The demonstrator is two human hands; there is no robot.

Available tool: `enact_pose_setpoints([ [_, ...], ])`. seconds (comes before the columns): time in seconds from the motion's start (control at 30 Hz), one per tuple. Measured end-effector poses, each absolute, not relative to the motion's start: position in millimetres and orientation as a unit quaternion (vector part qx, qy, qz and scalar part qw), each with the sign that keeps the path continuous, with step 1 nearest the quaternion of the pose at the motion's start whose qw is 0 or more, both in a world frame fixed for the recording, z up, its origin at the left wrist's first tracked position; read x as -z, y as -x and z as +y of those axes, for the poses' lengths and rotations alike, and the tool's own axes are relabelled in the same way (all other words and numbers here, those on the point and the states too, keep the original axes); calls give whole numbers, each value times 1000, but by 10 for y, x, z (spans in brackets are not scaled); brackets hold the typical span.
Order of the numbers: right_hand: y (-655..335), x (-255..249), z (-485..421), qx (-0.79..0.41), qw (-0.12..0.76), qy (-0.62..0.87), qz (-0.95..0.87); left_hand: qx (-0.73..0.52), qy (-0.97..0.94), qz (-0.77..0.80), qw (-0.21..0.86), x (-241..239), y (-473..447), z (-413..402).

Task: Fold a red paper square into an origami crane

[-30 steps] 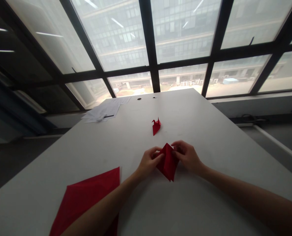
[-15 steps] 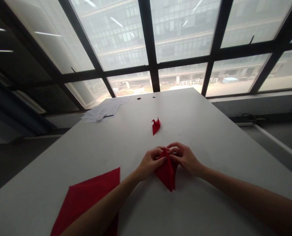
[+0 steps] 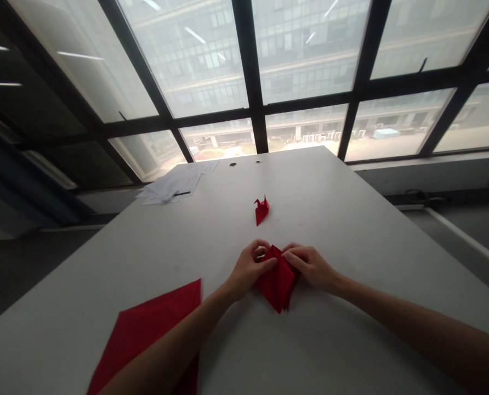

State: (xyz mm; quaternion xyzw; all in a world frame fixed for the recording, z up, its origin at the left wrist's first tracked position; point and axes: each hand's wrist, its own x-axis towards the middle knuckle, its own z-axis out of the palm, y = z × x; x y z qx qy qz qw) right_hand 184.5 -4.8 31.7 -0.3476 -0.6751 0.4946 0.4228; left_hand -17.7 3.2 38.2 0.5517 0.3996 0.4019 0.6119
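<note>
A piece of red folded paper (image 3: 278,282), roughly diamond-shaped with layered points toward me, is held just above or on the white table. My left hand (image 3: 250,269) pinches its left side, thumb on the front face. On its upper right edge, my right hand (image 3: 310,267) has thumb and fingers closed on the paper. Beyond both hands stands a small red origami crane (image 3: 262,209). A larger red paper sheet (image 3: 158,318) lies flat at the left, partly covered by my left forearm.
White paper sheets (image 3: 174,184) with a dark pen (image 3: 182,193) on them lie at the table's far left. The white table (image 3: 330,219) reaches to a large framed window (image 3: 302,49). Two small holes mark its far end.
The folded paper has turned, so one broad face now shows instead of its ridge. My right fingers have shifted down along its upper right edge.
</note>
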Motion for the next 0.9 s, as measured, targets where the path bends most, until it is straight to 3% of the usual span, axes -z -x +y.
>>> enact_pose_setpoints([
  [0.17, -1835, -317, -80, -568, 420, 361, -608, -438, -542, 454, 555, -409, 171, 49],
  [0.57, -1898, -268, 3, -530, 496, 411, -552, -340, -532, 425, 649, -450, 183, 33],
  [0.9, -1832, -310, -48, -592, 455, 386, -541, -462, -447, 447, 622, -326, 187, 105],
])
